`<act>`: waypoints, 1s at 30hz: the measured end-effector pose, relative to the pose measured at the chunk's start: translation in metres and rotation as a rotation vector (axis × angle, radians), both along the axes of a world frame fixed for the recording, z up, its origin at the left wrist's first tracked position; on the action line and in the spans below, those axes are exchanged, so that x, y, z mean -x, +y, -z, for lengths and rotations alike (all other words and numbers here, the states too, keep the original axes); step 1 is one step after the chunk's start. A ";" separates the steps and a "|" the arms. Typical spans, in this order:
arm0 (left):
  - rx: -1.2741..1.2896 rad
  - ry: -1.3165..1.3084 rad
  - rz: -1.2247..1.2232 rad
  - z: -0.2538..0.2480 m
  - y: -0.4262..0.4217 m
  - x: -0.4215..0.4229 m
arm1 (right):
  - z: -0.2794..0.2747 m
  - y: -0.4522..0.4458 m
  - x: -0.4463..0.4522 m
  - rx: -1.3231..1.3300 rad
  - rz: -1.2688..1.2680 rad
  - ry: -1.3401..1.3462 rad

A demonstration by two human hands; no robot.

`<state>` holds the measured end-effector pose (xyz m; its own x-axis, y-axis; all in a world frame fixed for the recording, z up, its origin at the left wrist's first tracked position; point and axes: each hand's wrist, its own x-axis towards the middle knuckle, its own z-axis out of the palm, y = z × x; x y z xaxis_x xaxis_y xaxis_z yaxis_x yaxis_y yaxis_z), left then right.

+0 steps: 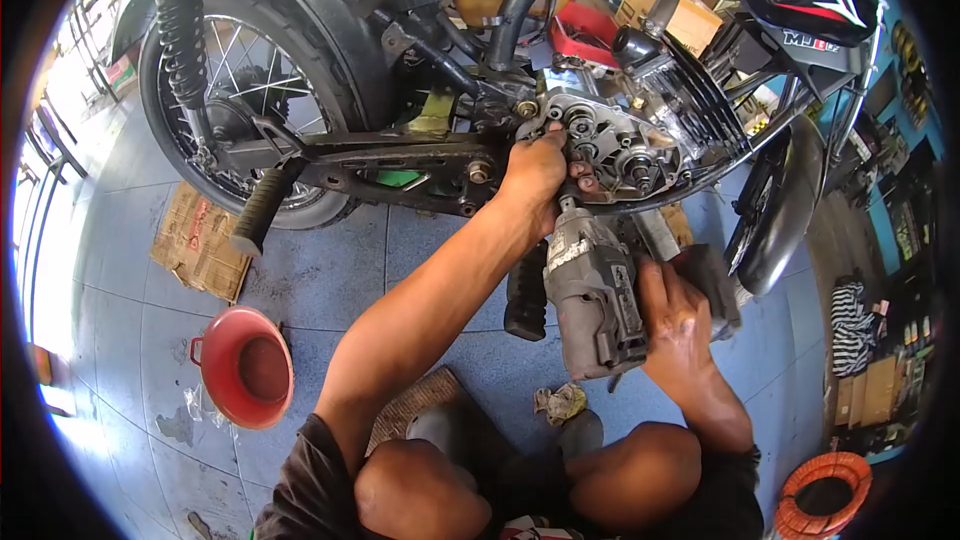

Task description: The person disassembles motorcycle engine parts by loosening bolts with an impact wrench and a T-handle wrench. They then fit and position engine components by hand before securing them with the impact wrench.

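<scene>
My right hand (676, 312) is wrapped round the handle of a grey cordless impact wrench (590, 295). The wrench's nose points away from me at the lower left of the open motorcycle engine (640, 165), where gears and shafts show. My left hand (538, 178) is bent in against the engine's left side, just past the wrench's nose. Its fingers curl round the spot where the nose meets the engine, so what they grip is hidden. One fingertip rests near a round part on the casing.
The motorcycle's rear wheel (245, 100) stands at left, with a footpeg (262, 210) sticking out towards me. A red basin (242, 365) and cardboard (200, 245) lie on the blue tiles. A crumpled rag (560, 404) lies between my feet. An orange ring-shaped coil (825, 495) is at lower right.
</scene>
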<state>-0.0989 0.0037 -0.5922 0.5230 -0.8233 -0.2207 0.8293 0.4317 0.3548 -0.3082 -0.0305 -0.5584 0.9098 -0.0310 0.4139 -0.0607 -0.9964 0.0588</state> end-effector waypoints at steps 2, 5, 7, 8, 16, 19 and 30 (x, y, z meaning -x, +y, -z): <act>-0.014 0.008 -0.031 -0.004 -0.002 0.004 | -0.007 0.008 0.002 0.025 0.044 0.025; 0.038 0.045 -0.092 0.000 -0.010 0.010 | -0.006 0.010 0.008 -0.069 0.080 0.024; 0.055 0.074 -0.102 -0.003 -0.008 0.014 | 0.007 0.001 0.014 -0.192 0.070 0.020; 0.045 0.083 -0.110 -0.004 -0.008 0.015 | 0.019 -0.006 0.016 -0.290 0.070 -0.025; -0.024 -0.035 -0.161 0.007 -0.019 0.021 | 0.050 -0.017 0.023 -0.457 0.127 -0.165; 0.007 -0.012 -0.157 0.010 -0.023 0.022 | 0.047 -0.026 0.022 -0.257 0.073 -0.197; -0.059 0.026 -0.126 -0.002 -0.018 0.022 | -0.032 -0.039 0.009 0.151 -0.043 0.107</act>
<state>-0.1204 -0.0144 -0.5903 0.6146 -0.7369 -0.2814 0.7792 0.5117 0.3620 -0.3170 -0.0693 -0.5262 0.9481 0.0636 0.3116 -0.0040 -0.9774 0.2114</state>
